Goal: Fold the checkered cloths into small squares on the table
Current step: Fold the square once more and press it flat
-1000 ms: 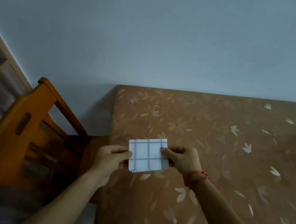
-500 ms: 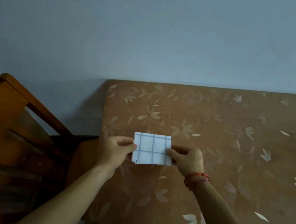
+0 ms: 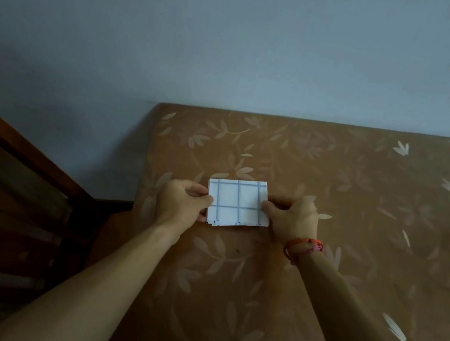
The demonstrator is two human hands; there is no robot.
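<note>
From the head camera, the checkered cloth (image 3: 237, 203) is folded into a small, thick block. It is white with thin dark lines. It sits over the far left part of the brown table (image 3: 357, 220), which has a leaf pattern.

The left hand (image 3: 183, 203) pinches the left edge of the cloth with thumb and curled fingers. The right hand (image 3: 291, 220) pinches the right edge the same way. A red bracelet (image 3: 304, 246) is on the right wrist. I cannot tell if the bottom of the cloth touches the table or is held just above it.

A wooden chair (image 3: 7, 195) stands to the left of the table. A plain wall (image 3: 238, 40) is behind.

What could go wrong: along the bottom edge the layers peek out like little steps, so they are not lined up. If one hand lets go too soon, the folds could spring open. If the cloth is pressed down crooked, the block may end up uneven, not a neat square.
</note>
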